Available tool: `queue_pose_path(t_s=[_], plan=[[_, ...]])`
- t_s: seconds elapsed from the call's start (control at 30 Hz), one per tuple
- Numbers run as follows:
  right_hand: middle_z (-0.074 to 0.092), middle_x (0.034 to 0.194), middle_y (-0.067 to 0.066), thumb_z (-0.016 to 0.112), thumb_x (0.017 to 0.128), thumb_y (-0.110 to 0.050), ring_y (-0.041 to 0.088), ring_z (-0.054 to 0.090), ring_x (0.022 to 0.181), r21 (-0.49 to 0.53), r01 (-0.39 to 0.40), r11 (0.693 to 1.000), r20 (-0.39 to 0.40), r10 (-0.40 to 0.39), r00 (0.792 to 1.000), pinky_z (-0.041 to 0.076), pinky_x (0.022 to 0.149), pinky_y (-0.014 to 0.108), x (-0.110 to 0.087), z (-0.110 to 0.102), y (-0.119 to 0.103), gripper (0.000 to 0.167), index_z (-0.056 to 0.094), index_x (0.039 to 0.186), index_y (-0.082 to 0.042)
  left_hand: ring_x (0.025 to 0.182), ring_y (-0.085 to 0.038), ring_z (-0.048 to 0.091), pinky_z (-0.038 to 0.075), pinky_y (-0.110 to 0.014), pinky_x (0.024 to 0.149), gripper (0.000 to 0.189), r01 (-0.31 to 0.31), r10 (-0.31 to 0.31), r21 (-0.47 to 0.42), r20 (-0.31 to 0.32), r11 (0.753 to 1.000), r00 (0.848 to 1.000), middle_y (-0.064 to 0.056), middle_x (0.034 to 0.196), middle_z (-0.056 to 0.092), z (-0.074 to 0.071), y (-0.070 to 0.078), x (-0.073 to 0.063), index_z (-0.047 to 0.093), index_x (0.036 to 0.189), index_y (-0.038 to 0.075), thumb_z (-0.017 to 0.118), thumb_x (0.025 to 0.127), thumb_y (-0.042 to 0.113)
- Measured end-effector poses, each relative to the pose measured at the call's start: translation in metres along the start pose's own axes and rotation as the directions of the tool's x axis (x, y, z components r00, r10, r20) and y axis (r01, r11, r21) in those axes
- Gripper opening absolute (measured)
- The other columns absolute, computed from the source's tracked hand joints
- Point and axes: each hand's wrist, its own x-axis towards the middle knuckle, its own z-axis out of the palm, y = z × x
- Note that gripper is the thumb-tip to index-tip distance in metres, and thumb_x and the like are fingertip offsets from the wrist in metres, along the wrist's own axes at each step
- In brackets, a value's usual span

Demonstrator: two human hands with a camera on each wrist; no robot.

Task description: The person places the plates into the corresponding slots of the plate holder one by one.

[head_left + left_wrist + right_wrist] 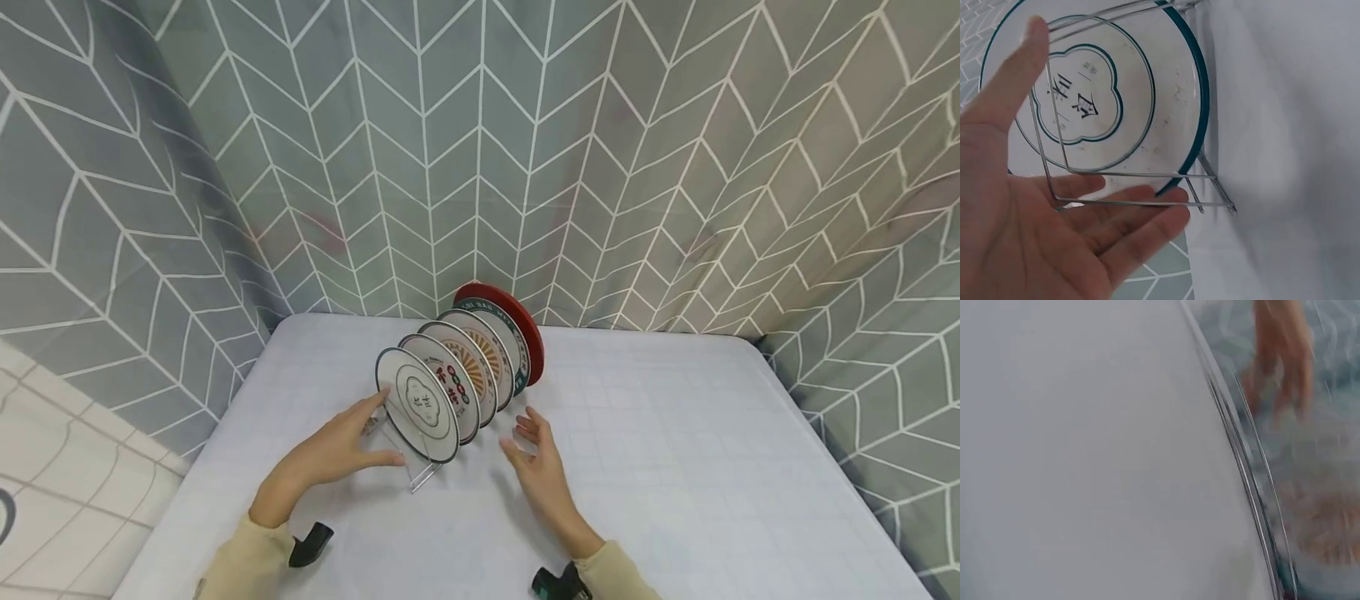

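Several round plates stand tilted in a row in a wire dish rack (426, 477). The nearest is a white plate (420, 400) with a dark rim and characters in its centre. Behind it are plates with red and orange designs, a green-rimmed plate (523, 367) and a red plate (534, 337) at the back. My left hand (330, 450) is spread at the front left of the rack; in the left wrist view its fingers (1141, 228) reach by the lower wires. To the right of the row, my right hand (543, 471) has loosely bent fingers with nothing in them.
The rack stands on a table with a white cloth (660, 450). Grey patterned curtains (525, 150) hang behind the table and at its sides. The right wrist view is blurred, with rack wires (1254, 487) along the cloth.
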Motion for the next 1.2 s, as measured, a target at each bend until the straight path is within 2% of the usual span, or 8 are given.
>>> queue_pose_path(t_s=[0.17,0.27,0.37,0.57,0.63,0.7,0.93,1.2], plan=[[0.045,0.141,0.018,0.075,0.086,-0.012,0.033,0.048,0.128,-0.046,0.233,0.971,-0.006,-0.233,0.972,0.052,0.097,0.036,-0.044,0.031,-0.010,0.068,0.038,0.142,-0.002,0.127,-0.041,0.053,0.040,-0.057,0.108,0.109,-0.032,0.033,-0.028,0.011,0.999,0.999,-0.020,0.157,0.031,-0.002,-0.005,0.001,0.022,0.155,0.003,0.073,0.077,0.059],[0.046,0.138,0.018,0.078,0.081,-0.005,0.026,0.048,0.127,-0.118,0.486,0.866,-0.024,-0.492,0.871,0.051,0.093,0.031,-0.055,0.046,-0.018,0.068,0.042,0.139,0.000,0.122,-0.041,0.057,0.044,-0.056,0.105,0.107,-0.048,0.049,-0.047,0.011,0.998,0.999,-0.020,0.156,0.033,-0.004,-0.006,0.001,0.023,0.155,0.002,0.072,0.079,0.060],[0.046,0.136,0.021,0.077,0.081,-0.004,0.024,0.047,0.126,-0.154,0.630,0.761,-0.018,-0.640,0.768,0.048,0.092,0.029,-0.055,0.060,-0.028,0.065,0.044,0.136,0.004,0.122,-0.043,0.057,0.046,-0.055,0.103,0.104,-0.056,0.056,-0.067,0.009,0.996,0.998,-0.022,0.154,0.036,-0.005,-0.008,0.000,0.023,0.155,0.002,0.072,0.080,0.057],[0.043,0.137,0.025,0.070,0.090,-0.017,0.029,0.040,0.129,-0.299,0.720,0.626,-0.055,-0.764,0.643,0.036,0.108,0.024,-0.058,0.079,-0.039,0.052,0.049,0.130,0.008,0.122,-0.040,0.058,0.050,-0.051,0.099,0.099,-0.086,0.086,-0.085,0.001,0.993,0.996,-0.022,0.152,0.040,-0.003,-0.013,0.000,0.026,0.154,0.003,0.072,0.082,0.054],[0.042,0.138,0.026,0.070,0.089,-0.018,0.030,0.039,0.128,-0.336,0.720,0.607,-0.078,-0.780,0.621,0.034,0.109,0.024,-0.059,0.082,-0.040,0.054,0.050,0.131,0.008,0.122,-0.040,0.058,0.051,-0.050,0.099,0.098,-0.098,0.098,-0.091,-0.002,0.991,0.995,-0.023,0.151,0.040,-0.003,-0.014,0.002,0.026,0.154,0.002,0.071,0.083,0.053],[0.042,0.138,0.026,0.075,0.083,-0.013,0.031,0.039,0.129,-0.348,0.708,0.615,-0.089,-0.773,0.628,0.033,0.111,0.024,-0.058,0.084,-0.040,0.059,0.049,0.132,0.008,0.122,-0.041,0.058,0.050,-0.050,0.100,0.098,-0.101,0.102,-0.100,0.004,0.990,0.995,-0.024,0.151,0.041,-0.003,-0.014,0.003,0.025,0.154,0.002,0.071,0.084,0.053],[0.040,0.141,0.023,0.075,0.083,-0.012,0.030,0.037,0.132,-0.319,0.637,0.702,-0.088,-0.691,0.717,0.030,0.113,0.021,-0.063,0.077,-0.045,0.063,0.047,0.137,0.004,0.123,-0.042,0.056,0.051,-0.049,0.100,0.099,-0.110,0.113,-0.106,0.021,0.988,0.993,-0.026,0.151,0.039,-0.001,-0.011,0.006,0.025,0.153,-0.002,0.071,0.084,0.052],[0.037,0.146,0.018,0.060,0.097,-0.031,0.030,0.040,0.133,-0.326,0.696,0.640,0.070,-0.717,0.693,0.040,0.111,0.035,-0.072,0.088,-0.063,0.057,0.041,0.141,0.001,0.124,-0.041,0.056,0.051,-0.049,0.099,0.093,-0.102,0.102,-0.115,-0.001,0.988,0.995,-0.022,0.152,0.040,-0.006,-0.014,0.001,0.029,0.152,0.001,0.070,0.085,0.050]])
